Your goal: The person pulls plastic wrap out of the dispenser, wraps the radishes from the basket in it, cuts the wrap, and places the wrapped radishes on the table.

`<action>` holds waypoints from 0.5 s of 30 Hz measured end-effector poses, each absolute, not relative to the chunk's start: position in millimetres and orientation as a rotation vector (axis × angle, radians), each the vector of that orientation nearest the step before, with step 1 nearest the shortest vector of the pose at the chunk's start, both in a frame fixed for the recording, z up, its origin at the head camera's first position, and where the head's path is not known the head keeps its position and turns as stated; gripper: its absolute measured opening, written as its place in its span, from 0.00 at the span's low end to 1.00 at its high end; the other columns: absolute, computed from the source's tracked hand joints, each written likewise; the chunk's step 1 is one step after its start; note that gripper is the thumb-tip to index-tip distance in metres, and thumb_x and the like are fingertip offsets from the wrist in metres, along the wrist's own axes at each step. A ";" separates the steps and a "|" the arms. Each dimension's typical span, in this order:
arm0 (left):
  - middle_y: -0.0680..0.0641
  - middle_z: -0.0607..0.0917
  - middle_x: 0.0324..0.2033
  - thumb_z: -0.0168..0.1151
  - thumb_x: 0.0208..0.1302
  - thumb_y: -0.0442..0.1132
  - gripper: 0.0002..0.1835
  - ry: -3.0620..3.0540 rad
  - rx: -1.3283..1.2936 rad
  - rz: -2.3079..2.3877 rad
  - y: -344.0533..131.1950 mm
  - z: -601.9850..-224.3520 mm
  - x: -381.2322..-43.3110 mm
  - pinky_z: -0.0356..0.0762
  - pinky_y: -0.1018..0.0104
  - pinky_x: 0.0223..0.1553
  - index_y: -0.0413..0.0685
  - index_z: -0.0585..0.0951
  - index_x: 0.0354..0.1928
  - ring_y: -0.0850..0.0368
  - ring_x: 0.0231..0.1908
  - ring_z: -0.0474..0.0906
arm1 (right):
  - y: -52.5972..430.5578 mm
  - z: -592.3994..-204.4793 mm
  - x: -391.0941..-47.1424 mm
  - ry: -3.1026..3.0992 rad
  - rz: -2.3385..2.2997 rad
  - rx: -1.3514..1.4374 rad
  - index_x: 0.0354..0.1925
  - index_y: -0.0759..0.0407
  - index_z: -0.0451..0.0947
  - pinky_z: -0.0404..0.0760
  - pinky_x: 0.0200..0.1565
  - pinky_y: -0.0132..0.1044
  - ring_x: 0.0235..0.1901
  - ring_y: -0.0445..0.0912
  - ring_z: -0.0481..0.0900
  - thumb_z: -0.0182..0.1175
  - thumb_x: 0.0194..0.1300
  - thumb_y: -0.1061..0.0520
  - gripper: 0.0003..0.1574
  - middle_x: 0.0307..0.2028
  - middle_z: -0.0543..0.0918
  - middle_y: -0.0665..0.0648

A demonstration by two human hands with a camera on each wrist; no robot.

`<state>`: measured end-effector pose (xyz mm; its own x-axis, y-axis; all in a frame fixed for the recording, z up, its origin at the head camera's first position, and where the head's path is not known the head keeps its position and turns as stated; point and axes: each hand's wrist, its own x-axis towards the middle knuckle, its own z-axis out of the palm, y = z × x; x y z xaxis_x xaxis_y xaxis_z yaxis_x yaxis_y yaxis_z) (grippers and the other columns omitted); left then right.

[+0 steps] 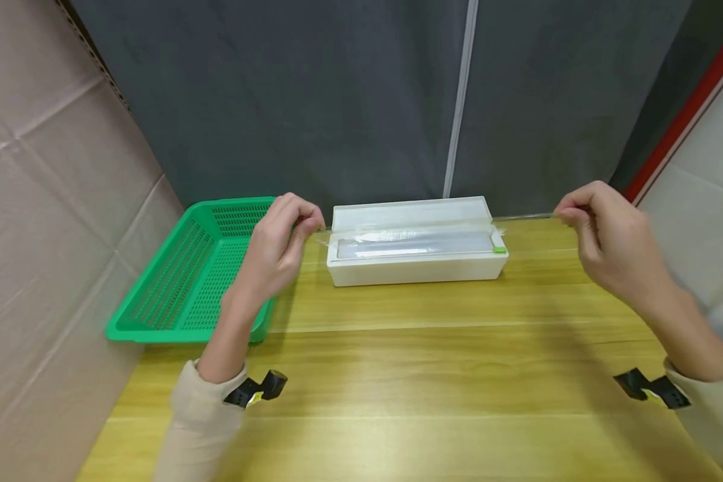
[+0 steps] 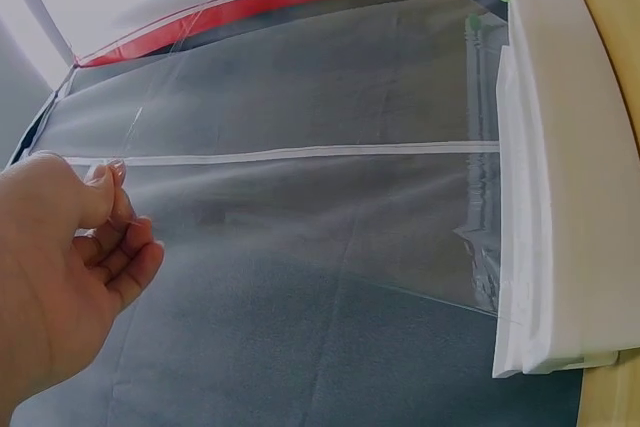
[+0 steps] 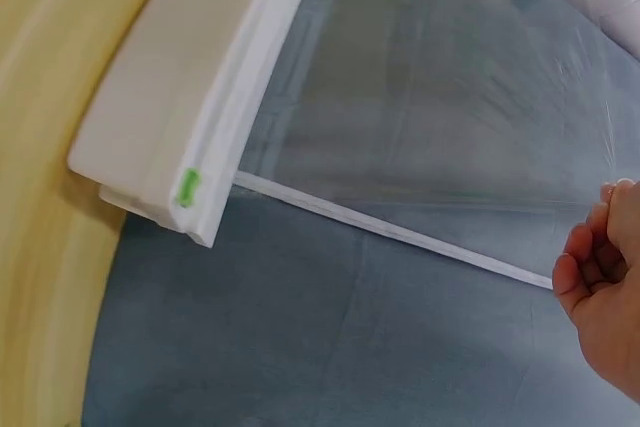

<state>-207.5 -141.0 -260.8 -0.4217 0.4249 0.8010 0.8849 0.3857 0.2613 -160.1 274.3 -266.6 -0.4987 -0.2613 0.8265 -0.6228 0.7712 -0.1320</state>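
Note:
A white cling film dispenser [image 1: 418, 272] sits at the back of the table with its lid [image 1: 410, 209] raised. Clear cling film [image 2: 400, 217] stretches out from it as a wide sheet, barely visible in the head view. My left hand [image 1: 274, 244] pinches one corner of the film between thumb and forefinger, left of the dispenser. To the right of the box, my right hand [image 1: 608, 237] pinches the other corner with curled fingers. Both hands are raised above the table. A small green slider [image 3: 188, 187] marks the dispenser's right end.
A green plastic basket [image 1: 163, 298] stands at the left, partly behind my left forearm. The wooden table [image 1: 410, 375] meets a dark grey curtain [image 1: 307, 100] at the back. Pale padded walls [image 1: 42, 221] flank both sides.

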 end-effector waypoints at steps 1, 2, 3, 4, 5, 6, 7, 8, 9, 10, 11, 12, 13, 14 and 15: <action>0.43 0.77 0.33 0.57 0.68 0.23 0.03 -2.014 -1.135 -0.926 -142.4 -262.7 -204.7 0.66 0.65 0.40 0.35 0.76 0.36 0.51 0.36 0.69 | 275.0 -269.4 -157.1 -2.096 0.527 0.672 0.38 0.74 0.74 0.61 0.33 0.23 0.29 0.30 0.58 0.48 0.78 0.52 0.24 0.32 0.78 0.65; 0.44 0.77 0.33 0.57 0.68 0.23 0.03 -2.022 -1.149 -0.928 -143.9 -264.8 -202.1 0.66 0.66 0.40 0.35 0.76 0.36 0.52 0.36 0.69 | 275.5 -272.3 -154.5 -2.094 0.524 0.687 0.38 0.74 0.74 0.61 0.32 0.24 0.29 0.30 0.58 0.46 0.78 0.47 0.29 0.31 0.78 0.64; 0.44 0.77 0.33 0.57 0.67 0.23 0.03 -2.029 -1.165 -0.930 -145.3 -266.8 -199.6 0.66 0.66 0.40 0.35 0.76 0.36 0.52 0.36 0.69 | 276.5 -275.3 -151.5 -2.098 0.521 0.701 0.37 0.73 0.74 0.61 0.31 0.24 0.29 0.30 0.58 0.44 0.79 0.44 0.32 0.31 0.78 0.63; 0.44 0.77 0.33 0.58 0.67 0.23 0.03 -2.038 -1.181 -0.929 -146.9 -268.8 -197.3 0.66 0.66 0.40 0.36 0.76 0.36 0.52 0.36 0.68 | 277.2 -278.6 -148.9 -2.094 0.523 0.714 0.37 0.73 0.74 0.61 0.30 0.25 0.28 0.31 0.59 0.42 0.79 0.41 0.35 0.31 0.78 0.62; 0.45 0.77 0.33 0.58 0.67 0.23 0.03 -2.047 -1.196 -0.927 -148.5 -271.1 -195.1 0.66 0.67 0.40 0.36 0.76 0.36 0.53 0.37 0.68 | 277.8 -281.8 -146.2 -2.093 0.523 0.728 0.37 0.72 0.74 0.62 0.30 0.25 0.29 0.32 0.59 0.42 0.79 0.40 0.36 0.31 0.78 0.62; 0.45 0.77 0.33 0.58 0.66 0.23 0.04 -2.056 -1.210 -0.929 -150.1 -273.5 -193.0 0.66 0.68 0.40 0.37 0.76 0.36 0.54 0.37 0.68 | 278.3 -285.0 -143.6 -2.092 0.521 0.746 0.36 0.71 0.74 0.62 0.29 0.26 0.28 0.32 0.59 0.41 0.79 0.40 0.36 0.31 0.78 0.61; 0.46 0.77 0.33 0.58 0.66 0.22 0.05 -2.065 -1.223 -0.933 -151.6 -275.9 -191.2 0.66 0.68 0.40 0.37 0.76 0.36 0.54 0.37 0.68 | 278.9 -288.1 -140.5 -2.099 0.512 0.767 0.36 0.71 0.74 0.62 0.30 0.26 0.29 0.33 0.60 0.41 0.80 0.40 0.35 0.31 0.78 0.60; 0.47 0.77 0.33 0.59 0.65 0.21 0.06 -2.076 -1.236 -0.940 -153.1 -278.3 -189.6 0.66 0.69 0.40 0.38 0.76 0.36 0.55 0.36 0.69 | 279.6 -291.2 -137.7 -2.112 0.510 0.784 0.36 0.71 0.74 0.62 0.31 0.26 0.30 0.34 0.61 0.41 0.80 0.40 0.35 0.32 0.78 0.59; 0.48 0.77 0.33 0.59 0.64 0.21 0.07 -2.085 -1.249 -0.947 -154.4 -280.5 -188.0 0.66 0.69 0.39 0.38 0.76 0.36 0.56 0.36 0.69 | 279.8 -294.3 -134.7 -2.121 0.511 0.802 0.37 0.70 0.74 0.63 0.32 0.26 0.30 0.34 0.61 0.41 0.81 0.41 0.35 0.32 0.78 0.59; 0.48 0.77 0.33 0.59 0.64 0.20 0.08 -2.094 -1.262 -0.952 -155.7 -282.7 -186.4 0.67 0.70 0.39 0.39 0.77 0.37 0.56 0.36 0.69 | 279.6 -297.6 -132.7 -2.115 0.515 0.824 0.36 0.70 0.74 0.63 0.33 0.26 0.31 0.35 0.62 0.41 0.81 0.41 0.34 0.32 0.78 0.59; 0.49 0.78 0.33 0.60 0.63 0.19 0.09 -2.104 -1.274 -0.962 -156.8 -285.0 -185.1 0.68 0.70 0.40 0.40 0.77 0.37 0.57 0.37 0.70 | 279.7 -300.3 -130.6 -2.120 0.511 0.842 0.36 0.70 0.74 0.64 0.34 0.26 0.31 0.35 0.63 0.41 0.81 0.42 0.34 0.32 0.78 0.58; 0.50 0.78 0.34 0.60 0.63 0.19 0.10 -2.114 -1.289 -0.973 -157.6 -287.3 -183.7 0.68 0.70 0.40 0.41 0.77 0.37 0.57 0.37 0.70 | 279.6 -303.1 -128.7 -2.122 0.515 0.859 0.36 0.70 0.75 0.64 0.35 0.25 0.32 0.35 0.63 0.41 0.81 0.42 0.33 0.32 0.78 0.57; 0.51 0.79 0.34 0.60 0.62 0.18 0.11 -2.123 -1.305 -0.981 -158.4 -289.4 -182.4 0.69 0.70 0.40 0.41 0.78 0.37 0.57 0.37 0.71 | 279.3 -305.6 -127.1 -2.122 0.523 0.874 0.36 0.70 0.75 0.65 0.36 0.24 0.33 0.35 0.64 0.42 0.81 0.43 0.33 0.32 0.78 0.57; 0.51 0.79 0.34 0.60 0.62 0.18 0.12 -2.135 -1.319 -0.988 -159.2 -291.4 -180.9 0.70 0.70 0.40 0.42 0.78 0.38 0.58 0.37 0.71 | 278.7 -308.2 -126.0 -2.115 0.538 0.887 0.36 0.70 0.75 0.66 0.36 0.23 0.33 0.34 0.65 0.42 0.81 0.43 0.32 0.32 0.78 0.57; 0.52 0.80 0.34 0.60 0.63 0.18 0.12 -2.146 -1.332 -0.992 -160.1 -293.5 -179.4 0.70 0.70 0.39 0.42 0.78 0.38 0.58 0.37 0.71 | 277.9 -310.7 -124.9 -2.108 0.554 0.901 0.35 0.69 0.75 0.67 0.36 0.22 0.33 0.34 0.66 0.43 0.80 0.43 0.32 0.32 0.78 0.56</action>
